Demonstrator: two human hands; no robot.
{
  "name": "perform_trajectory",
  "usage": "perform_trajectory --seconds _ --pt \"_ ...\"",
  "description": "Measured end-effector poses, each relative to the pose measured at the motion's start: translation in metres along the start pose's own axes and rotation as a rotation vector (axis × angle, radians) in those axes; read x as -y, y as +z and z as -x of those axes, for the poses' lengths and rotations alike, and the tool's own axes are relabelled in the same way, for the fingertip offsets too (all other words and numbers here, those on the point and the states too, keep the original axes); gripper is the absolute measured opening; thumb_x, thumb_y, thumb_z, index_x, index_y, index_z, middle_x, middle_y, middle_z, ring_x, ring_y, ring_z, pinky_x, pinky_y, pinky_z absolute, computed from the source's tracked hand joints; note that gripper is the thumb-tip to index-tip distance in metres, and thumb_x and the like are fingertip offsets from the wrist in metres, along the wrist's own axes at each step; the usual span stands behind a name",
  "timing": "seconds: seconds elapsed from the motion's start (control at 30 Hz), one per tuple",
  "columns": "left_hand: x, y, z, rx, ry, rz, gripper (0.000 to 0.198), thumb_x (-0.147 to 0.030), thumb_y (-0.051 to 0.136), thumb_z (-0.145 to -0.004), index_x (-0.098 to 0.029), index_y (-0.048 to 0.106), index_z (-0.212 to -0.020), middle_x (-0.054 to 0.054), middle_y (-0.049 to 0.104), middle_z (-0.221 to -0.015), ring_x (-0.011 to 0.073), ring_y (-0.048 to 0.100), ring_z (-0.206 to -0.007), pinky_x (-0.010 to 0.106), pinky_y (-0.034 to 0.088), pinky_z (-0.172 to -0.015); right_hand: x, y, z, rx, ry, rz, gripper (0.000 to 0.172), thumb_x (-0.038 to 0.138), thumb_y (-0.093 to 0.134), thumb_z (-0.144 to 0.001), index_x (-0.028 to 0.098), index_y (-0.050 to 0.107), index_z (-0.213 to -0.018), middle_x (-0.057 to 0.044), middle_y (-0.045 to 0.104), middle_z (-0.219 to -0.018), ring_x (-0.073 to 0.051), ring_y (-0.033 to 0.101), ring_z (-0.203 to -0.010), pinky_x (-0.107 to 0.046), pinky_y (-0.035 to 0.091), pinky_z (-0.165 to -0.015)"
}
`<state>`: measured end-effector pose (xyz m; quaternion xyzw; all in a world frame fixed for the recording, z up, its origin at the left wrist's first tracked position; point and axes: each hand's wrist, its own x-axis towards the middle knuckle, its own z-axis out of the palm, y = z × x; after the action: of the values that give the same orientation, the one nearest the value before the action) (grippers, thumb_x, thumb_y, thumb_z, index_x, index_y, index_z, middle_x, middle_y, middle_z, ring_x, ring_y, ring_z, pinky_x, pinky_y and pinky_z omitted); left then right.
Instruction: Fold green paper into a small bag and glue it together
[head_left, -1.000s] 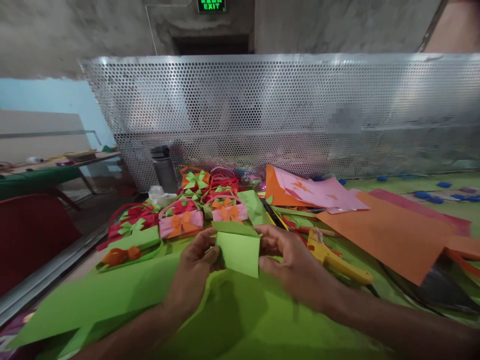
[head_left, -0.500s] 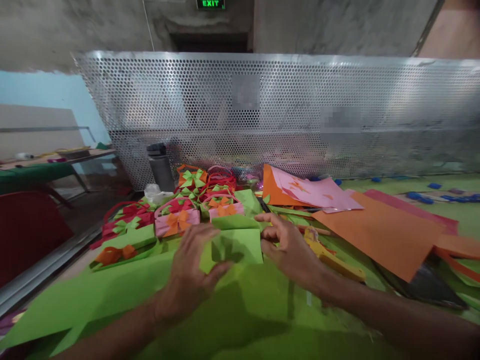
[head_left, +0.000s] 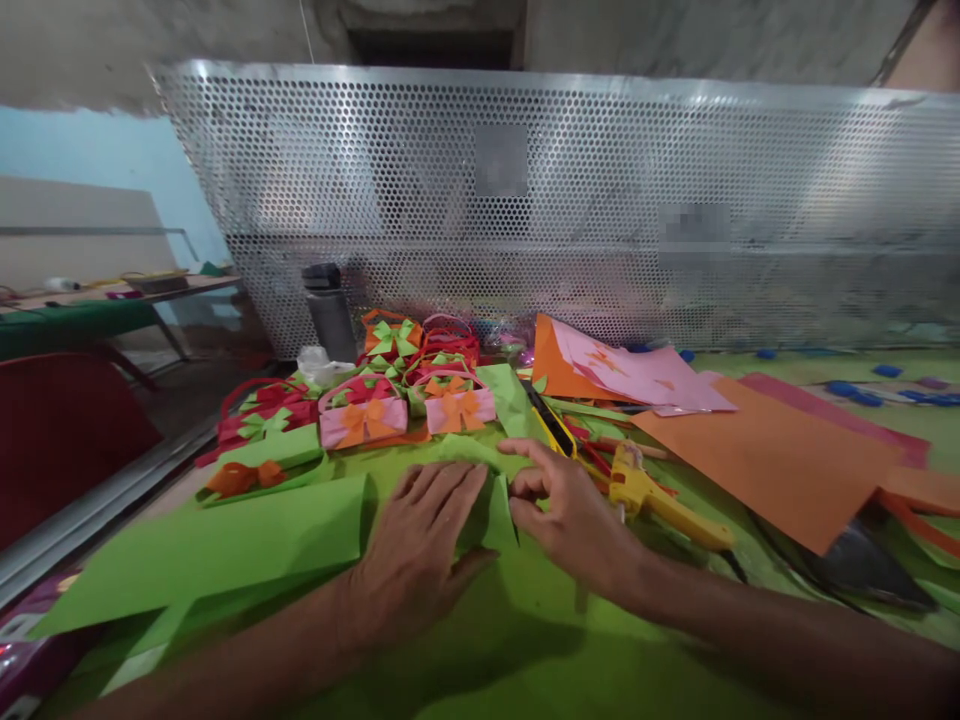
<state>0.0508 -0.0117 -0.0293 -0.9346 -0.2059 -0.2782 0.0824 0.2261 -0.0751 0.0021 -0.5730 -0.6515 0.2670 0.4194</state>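
Observation:
A folded piece of light green paper (head_left: 497, 510) lies on the green table cover (head_left: 525, 650) in front of me. My left hand (head_left: 420, 545) lies flat on it, fingers stretched out, pressing it down. My right hand (head_left: 570, 510) rests at the paper's right edge with thumb and forefinger curled against the fold. A larger green sheet (head_left: 217, 550) lies to the left of my left hand.
A yellow glue gun (head_left: 660, 500) lies just right of my right hand. Several small paper baskets with bows (head_left: 367, 415) stand behind. Orange (head_left: 780, 455) and pink sheets (head_left: 637, 375) lie at right. A grey bottle (head_left: 328, 315) stands by the perforated metal screen (head_left: 570, 200).
The green paper, held up in both hands a second ago, now lies on the table. My left hand has flattened onto it and my right hand has come down to its edge.

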Motion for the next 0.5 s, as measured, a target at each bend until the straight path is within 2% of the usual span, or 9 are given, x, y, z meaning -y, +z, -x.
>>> perform_trajectory --seconds 0.33,0.5 --pt "-0.002 0.003 0.002 0.020 -0.027 0.049 0.054 -0.029 0.059 -0.077 -0.014 0.037 -0.124 0.016 0.053 -0.116 0.0289 0.050 -0.106 0.041 0.044 -0.086 -0.009 0.002 -0.002 0.063 0.028 0.014 0.047 0.008 0.045 -0.070 0.015 0.049 -0.116 0.008 0.045 -0.054 -0.009 0.040 -0.049 -0.022 0.031 -0.048" --pt "-0.001 0.009 0.004 -0.003 -0.021 0.088 0.055 -0.026 0.060 -0.073 -0.017 0.038 -0.123 0.014 0.054 -0.115 0.0297 0.051 -0.104 0.042 0.045 -0.086 -0.017 0.005 -0.005 0.115 0.038 0.017 0.037 0.008 0.046 -0.068 0.017 0.057 -0.102 0.007 0.047 -0.056 -0.008 0.038 -0.048 -0.021 0.029 -0.047"
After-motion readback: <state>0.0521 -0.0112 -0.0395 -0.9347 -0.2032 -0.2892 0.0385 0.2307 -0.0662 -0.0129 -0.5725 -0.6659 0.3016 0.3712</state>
